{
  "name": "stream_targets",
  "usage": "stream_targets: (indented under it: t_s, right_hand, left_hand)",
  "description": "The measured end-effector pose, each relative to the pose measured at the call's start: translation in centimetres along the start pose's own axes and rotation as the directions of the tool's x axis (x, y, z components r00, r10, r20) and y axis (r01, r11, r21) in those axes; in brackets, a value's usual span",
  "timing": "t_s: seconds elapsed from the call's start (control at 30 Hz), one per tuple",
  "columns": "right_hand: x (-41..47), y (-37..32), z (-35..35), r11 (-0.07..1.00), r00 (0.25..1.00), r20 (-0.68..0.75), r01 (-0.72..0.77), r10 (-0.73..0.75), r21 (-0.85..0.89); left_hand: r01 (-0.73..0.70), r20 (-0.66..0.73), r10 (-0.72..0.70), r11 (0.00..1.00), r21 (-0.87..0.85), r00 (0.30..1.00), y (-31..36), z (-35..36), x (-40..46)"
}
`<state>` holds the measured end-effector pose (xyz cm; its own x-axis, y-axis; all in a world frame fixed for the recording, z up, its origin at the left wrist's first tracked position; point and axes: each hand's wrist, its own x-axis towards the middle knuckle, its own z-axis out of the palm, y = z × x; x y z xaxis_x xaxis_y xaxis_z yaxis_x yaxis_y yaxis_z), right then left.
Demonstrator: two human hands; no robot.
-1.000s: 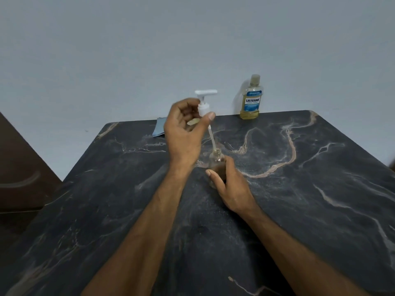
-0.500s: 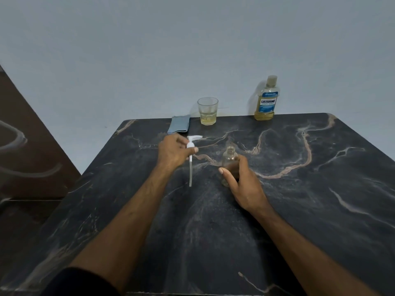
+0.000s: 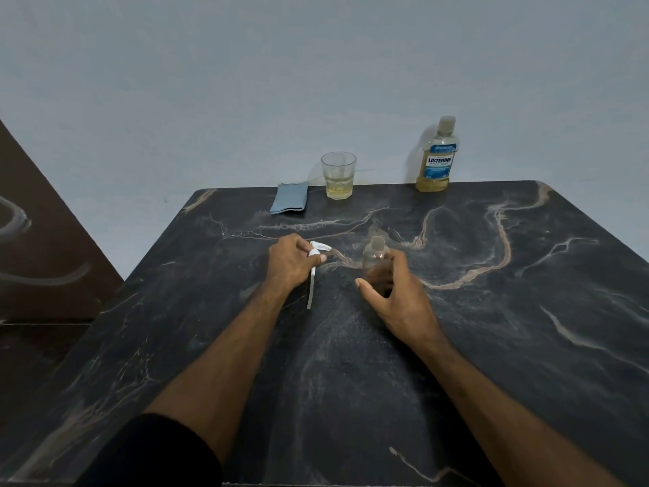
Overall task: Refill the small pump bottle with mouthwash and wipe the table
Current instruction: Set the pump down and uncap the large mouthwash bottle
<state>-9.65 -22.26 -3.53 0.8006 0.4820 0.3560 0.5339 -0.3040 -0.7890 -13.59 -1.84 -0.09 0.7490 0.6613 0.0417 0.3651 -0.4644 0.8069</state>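
A: Where is the small clear plastic pump bottle [image 3: 376, 256]?

B: It stands upright near the middle of the dark marble-patterned table [image 3: 526, 311], its neck open. The right hand [image 3: 397, 297] is wrapped loosely round its lower half, thumb on the near side and fingers curled behind, so the bottle shows through between them.

A: And the pump itself?

B: The white plastic pump head with its long dip tube [image 3: 313, 267] is out of the bottle, just to the left of it. The left hand [image 3: 291, 263] pinches the pump's collar between thumb and curled fingers, low over the table; the nozzle points toward the far edge and the tube runs toward the near edge. I cannot tell whether the tube's tip touches the surface.

A: What else sits there?

B: Along the far edge: a folded pale blue cloth [image 3: 289, 202] toward the far left corner, a clear faceted glass [image 3: 338, 175] holding a little yellow liquid beside it, and a capped Listerine mouthwash bottle [image 3: 437, 156] of yellow liquid farther right.
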Motion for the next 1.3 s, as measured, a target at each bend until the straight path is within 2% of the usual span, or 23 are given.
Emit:
stream_targets:
  t_s: [1.17,1.3]
  right_hand:
    - [-0.3,-0.8,-0.3,1.0,1.0,0.026,-0.017,0.017,-0.003]
    - [-0.5,-1.2,-0.6,0.997,0.998,0.035,-0.05,0.048,0.056]
  left_hand:
    - [-0.036,-0.011,0.036,0.998,-0.059,0.999,-0.9,-0.1,-1.5]
    - [-0.037,-0.018,0.036,0.998,-0.055,0.999,-0.7,-0.4,-1.5]
